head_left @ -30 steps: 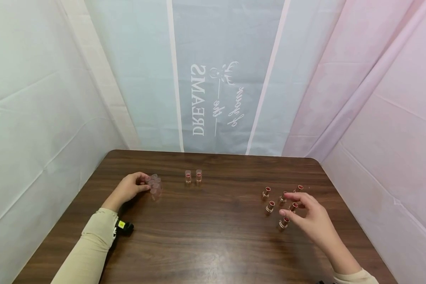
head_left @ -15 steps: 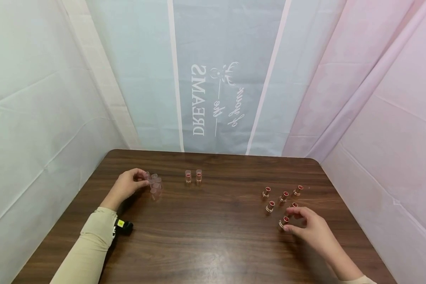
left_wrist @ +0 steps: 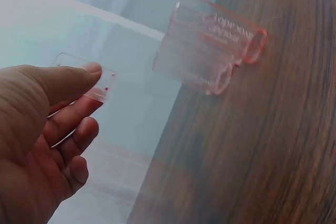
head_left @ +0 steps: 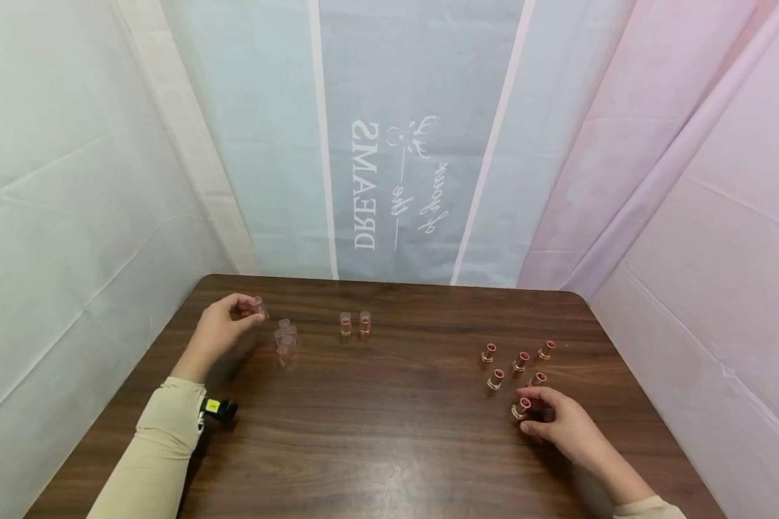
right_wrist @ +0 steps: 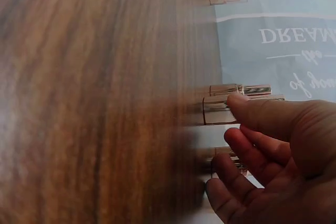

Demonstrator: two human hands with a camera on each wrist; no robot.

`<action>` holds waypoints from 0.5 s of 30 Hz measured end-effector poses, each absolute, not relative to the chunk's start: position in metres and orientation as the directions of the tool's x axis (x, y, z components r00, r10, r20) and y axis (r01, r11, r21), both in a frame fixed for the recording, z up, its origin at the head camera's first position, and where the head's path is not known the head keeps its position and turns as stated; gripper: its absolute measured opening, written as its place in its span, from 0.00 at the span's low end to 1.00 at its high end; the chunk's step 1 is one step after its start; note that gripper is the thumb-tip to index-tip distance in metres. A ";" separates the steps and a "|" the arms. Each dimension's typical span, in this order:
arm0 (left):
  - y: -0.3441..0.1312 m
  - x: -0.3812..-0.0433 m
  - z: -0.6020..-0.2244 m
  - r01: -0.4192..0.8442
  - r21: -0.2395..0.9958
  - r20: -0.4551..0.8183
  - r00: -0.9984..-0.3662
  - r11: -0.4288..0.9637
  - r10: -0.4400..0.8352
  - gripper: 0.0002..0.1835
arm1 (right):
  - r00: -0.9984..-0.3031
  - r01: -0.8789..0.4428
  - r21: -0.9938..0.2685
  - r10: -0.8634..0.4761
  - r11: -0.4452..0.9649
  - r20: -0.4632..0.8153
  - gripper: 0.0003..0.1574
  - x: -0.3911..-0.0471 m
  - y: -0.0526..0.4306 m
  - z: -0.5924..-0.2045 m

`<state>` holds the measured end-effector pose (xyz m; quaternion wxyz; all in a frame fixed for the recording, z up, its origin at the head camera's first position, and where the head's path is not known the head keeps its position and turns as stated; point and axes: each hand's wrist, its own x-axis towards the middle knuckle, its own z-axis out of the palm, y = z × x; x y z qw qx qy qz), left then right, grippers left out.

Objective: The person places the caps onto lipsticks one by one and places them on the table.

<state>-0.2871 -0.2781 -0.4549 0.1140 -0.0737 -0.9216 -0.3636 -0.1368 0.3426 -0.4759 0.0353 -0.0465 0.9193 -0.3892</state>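
My left hand (head_left: 216,328) pinches a clear, pink-tinted lipstick cap (head_left: 260,308) between thumb and fingers, raised just left of a cluster of similar caps (head_left: 286,342). In the left wrist view the held cap (left_wrist: 109,83) lies under the thumb tip, and some lettered caps (left_wrist: 210,40) stand beyond. Thumb and index finger of my right hand (head_left: 568,425) close around the nearest gold lipstick tube (head_left: 521,409), which stands upright with a red top. From the right wrist, the thumb overlaps that tube (right_wrist: 215,109); the index fingertip is hidden.
Several uncapped lipstick tubes (head_left: 495,379) stand behind and left of the right hand. Two lipsticks with clear caps (head_left: 345,326) stand at the back middle of the brown wooden table (head_left: 363,425). A printed cloth (head_left: 415,216) hangs behind the table's far edge.
My left hand has drawn one cap away from the cluster, up and to the left. My right hand has come down and toward me, onto the nearest lipstick tube.
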 end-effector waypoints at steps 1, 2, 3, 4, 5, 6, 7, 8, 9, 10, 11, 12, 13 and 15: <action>-0.277 -0.287 -0.454 0.226 0.652 0.277 -0.960 0.723 0.051 0.18 | -0.991 -0.070 -0.729 -0.130 0.681 -0.027 0.35 -0.138 0.343 -0.477; -0.276 -0.286 -0.452 0.235 0.650 0.290 -0.956 0.722 0.050 0.18 | -0.989 -0.081 -0.739 -0.145 0.669 -0.023 0.34 -0.138 0.344 -0.478; -0.274 -0.286 -0.451 0.243 0.651 0.301 -0.952 0.719 0.050 0.18 | -0.988 -0.089 -0.740 -0.152 0.666 -0.017 0.33 -0.139 0.345 -0.479; -0.272 -0.285 -0.450 0.251 0.649 0.310 -0.949 0.718 0.052 0.18 | -0.987 -0.099 -0.736 -0.157 0.669 -0.010 0.32 -0.140 0.345 -0.481; -0.270 -0.285 -0.448 0.260 0.647 0.319 -0.946 0.716 0.056 0.19 | -0.987 -0.107 -0.733 -0.163 0.671 -0.006 0.31 -0.140 0.345 -0.482; -0.268 -0.284 -0.446 0.269 0.646 0.326 -0.943 0.714 0.061 0.19 | -0.986 -0.114 -0.729 -0.168 0.675 -0.002 0.30 -0.140 0.346 -0.482; -0.266 -0.283 -0.445 0.277 0.647 0.332 -0.941 0.711 0.064 0.19 | -0.985 -0.120 -0.725 -0.173 0.679 0.002 0.29 -0.141 0.346 -0.483; -0.263 -0.282 -0.442 0.285 0.647 0.340 -0.938 0.707 0.067 0.19 | -0.985 -0.125 -0.721 -0.175 0.682 0.005 0.28 -0.141 0.346 -0.484; -0.261 -0.281 -0.441 0.293 0.645 0.346 -0.935 0.705 0.072 0.19 | -0.984 -0.129 -0.714 -0.176 0.689 0.008 0.28 -0.141 0.345 -0.485; -0.259 -0.280 -0.439 0.300 0.643 0.352 -0.933 0.705 0.076 0.18 | -0.984 -0.132 -0.707 -0.175 0.695 0.011 0.27 -0.141 0.345 -0.486; -0.256 -0.279 -0.437 0.308 0.643 0.356 -0.931 0.702 0.082 0.18 | -0.985 -0.133 -0.703 -0.174 0.699 0.013 0.27 -0.140 0.345 -0.486; -0.254 -0.278 -0.435 0.314 0.642 0.360 -0.929 0.700 0.087 0.18 | -0.985 -0.133 -0.698 -0.171 0.703 0.015 0.26 -0.140 0.344 -0.486; -0.252 -0.277 -0.434 0.320 0.641 0.364 -0.927 0.698 0.091 0.17 | -0.986 -0.132 -0.694 -0.167 0.708 0.017 0.26 -0.140 0.343 -0.486; -0.248 -0.275 -0.431 0.335 0.641 0.371 -0.923 0.690 0.103 0.17 | -0.989 -0.115 -0.691 -0.149 0.714 0.010 0.24 -0.140 0.342 -0.486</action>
